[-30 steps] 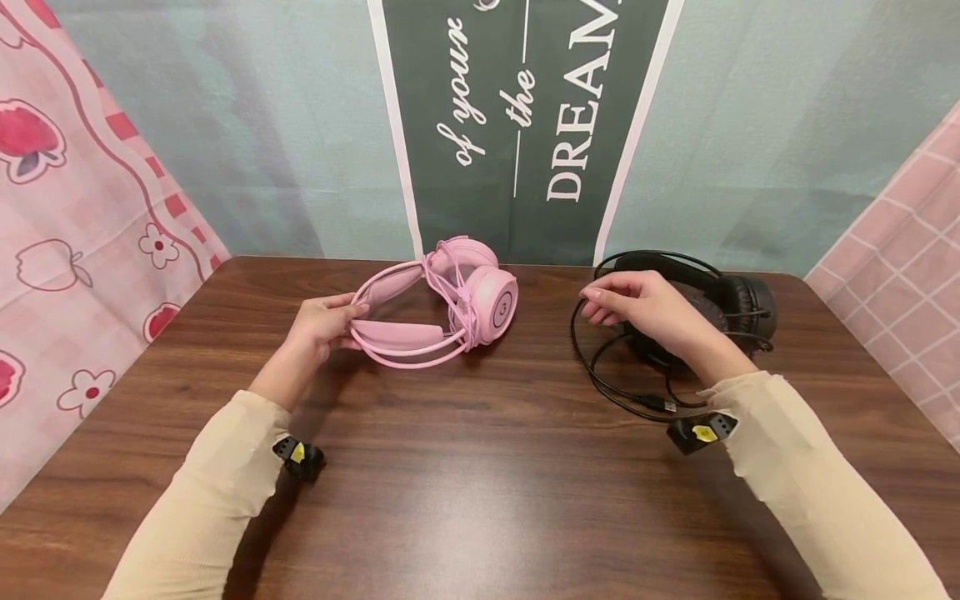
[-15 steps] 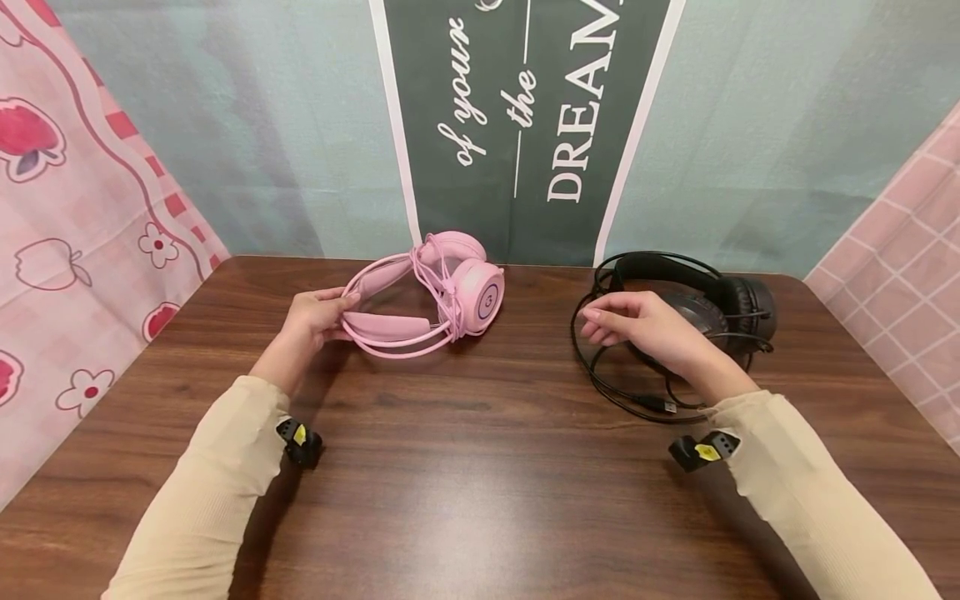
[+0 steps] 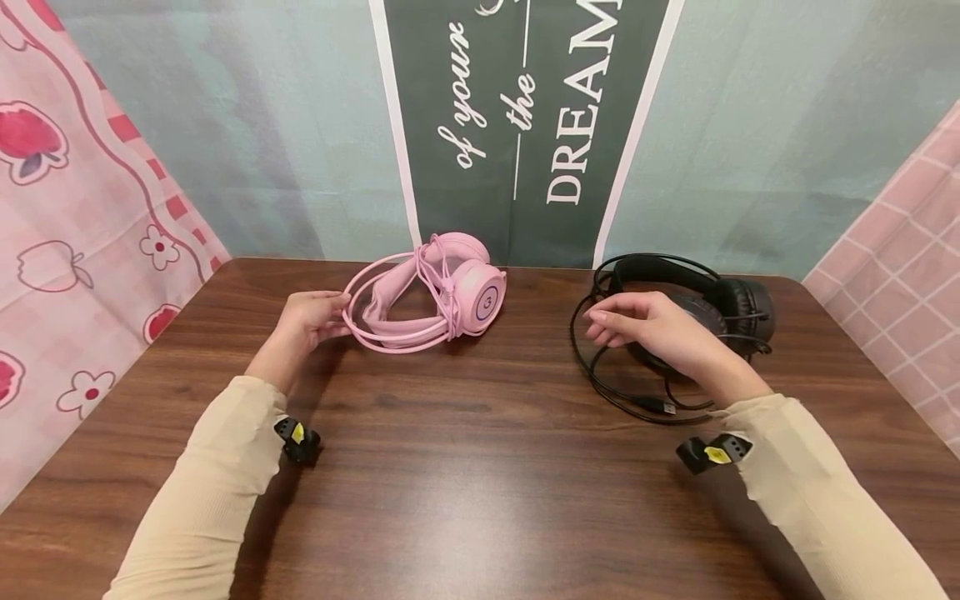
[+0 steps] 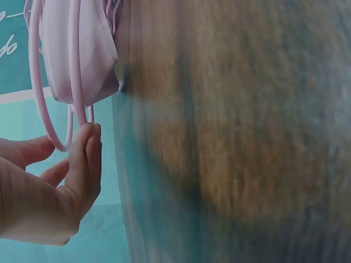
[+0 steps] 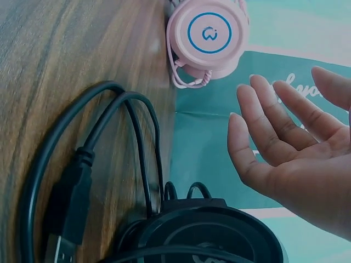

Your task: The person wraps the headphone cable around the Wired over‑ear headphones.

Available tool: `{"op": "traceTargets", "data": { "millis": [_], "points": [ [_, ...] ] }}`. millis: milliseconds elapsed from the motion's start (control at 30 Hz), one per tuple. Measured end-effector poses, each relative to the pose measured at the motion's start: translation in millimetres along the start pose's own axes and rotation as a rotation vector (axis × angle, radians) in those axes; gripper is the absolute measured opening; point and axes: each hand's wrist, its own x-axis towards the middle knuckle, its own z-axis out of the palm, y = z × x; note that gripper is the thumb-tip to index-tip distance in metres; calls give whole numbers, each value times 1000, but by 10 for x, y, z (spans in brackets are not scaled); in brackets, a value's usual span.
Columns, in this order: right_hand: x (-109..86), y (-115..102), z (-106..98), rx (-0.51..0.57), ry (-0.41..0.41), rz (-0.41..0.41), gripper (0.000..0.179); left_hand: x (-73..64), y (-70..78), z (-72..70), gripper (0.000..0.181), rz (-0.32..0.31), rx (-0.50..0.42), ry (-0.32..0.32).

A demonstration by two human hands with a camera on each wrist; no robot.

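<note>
My left hand [image 3: 313,318] pinches the pink headphones [image 3: 471,293] by their hoops [image 4: 74,55]; my right hand [image 3: 651,325], relaxed, holds nothing. I expect light, springy plastic, best gripped across both hoops.

Pink headphones [image 3: 474,293], cable [image 3: 448,288] wound about the earcups [image 3: 486,302], sit left of black headphones [image 3: 708,313]

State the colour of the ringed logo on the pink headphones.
Blue: the ringed logo shows best in the right wrist view.
</note>
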Motion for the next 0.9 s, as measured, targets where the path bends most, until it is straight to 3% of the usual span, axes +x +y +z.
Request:
{"op": "traceTargets", "data": {
  "millis": [233, 533, 700, 900],
  "points": [
    [-37, 17, -38, 19, 8, -9, 34, -22, 14, 23, 42, 7, 53, -17],
    [-106, -38, -137, -13, 49, -40, 35, -93, 61, 98, 54, 51, 218, 19],
    [-162, -107, -224, -71, 80, -59, 35, -167, 143, 169, 55, 119, 227, 51],
    [-240, -151, -359, -118, 168, -23, 32, -284, 237, 246, 57, 223, 233, 104]
  ]
}}
